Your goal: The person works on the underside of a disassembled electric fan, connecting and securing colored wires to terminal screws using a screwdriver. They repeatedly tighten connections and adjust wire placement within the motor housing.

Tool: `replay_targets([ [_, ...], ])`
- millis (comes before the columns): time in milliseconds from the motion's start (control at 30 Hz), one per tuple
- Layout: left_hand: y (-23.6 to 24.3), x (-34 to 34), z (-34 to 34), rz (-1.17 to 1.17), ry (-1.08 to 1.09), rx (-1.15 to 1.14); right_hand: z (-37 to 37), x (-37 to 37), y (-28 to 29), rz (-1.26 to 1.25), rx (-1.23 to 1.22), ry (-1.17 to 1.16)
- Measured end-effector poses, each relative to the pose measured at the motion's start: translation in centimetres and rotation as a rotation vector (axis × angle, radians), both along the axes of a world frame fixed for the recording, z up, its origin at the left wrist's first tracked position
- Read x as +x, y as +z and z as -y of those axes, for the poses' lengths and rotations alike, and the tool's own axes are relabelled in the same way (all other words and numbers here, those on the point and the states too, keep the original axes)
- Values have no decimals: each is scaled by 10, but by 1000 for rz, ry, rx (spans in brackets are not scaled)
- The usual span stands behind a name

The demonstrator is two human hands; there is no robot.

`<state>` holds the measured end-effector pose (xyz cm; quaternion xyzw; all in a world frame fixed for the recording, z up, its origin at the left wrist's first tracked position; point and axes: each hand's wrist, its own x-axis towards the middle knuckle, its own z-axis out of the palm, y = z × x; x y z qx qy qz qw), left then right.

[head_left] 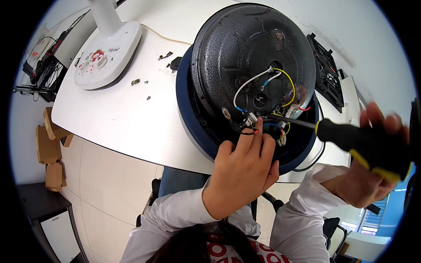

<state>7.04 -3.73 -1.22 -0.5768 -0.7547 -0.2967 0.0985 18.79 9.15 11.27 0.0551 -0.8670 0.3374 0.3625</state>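
Right grip holds screwdriver; white table stands above tiled floor

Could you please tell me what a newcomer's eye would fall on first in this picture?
Probably the big black metal dish upper centre, above a dark blue round housing, with white and yellow wires looping over it. Next, the black-and-yellow screwdriver in the right grip, its shaft pointing toward the wiring by the left grip. The white stand at upper left also stands out.
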Motion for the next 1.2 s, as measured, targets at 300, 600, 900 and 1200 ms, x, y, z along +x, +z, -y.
replay_targets([
  [300, 0, -2, 1, -13, 9, -3, 0, 14, 28, 179, 22, -25],
  [600, 1, -1, 0, -5, 14, 29, -8, 4, 17, -3, 228, 9],
  [900, -1, -2, 1, -15, 9, 53, 20, -21, -16, -464, -292, -583],
  [1200, 1, 0, 1, -19, 0, 64, 34, 18, -12, -88, -454, -183],
])
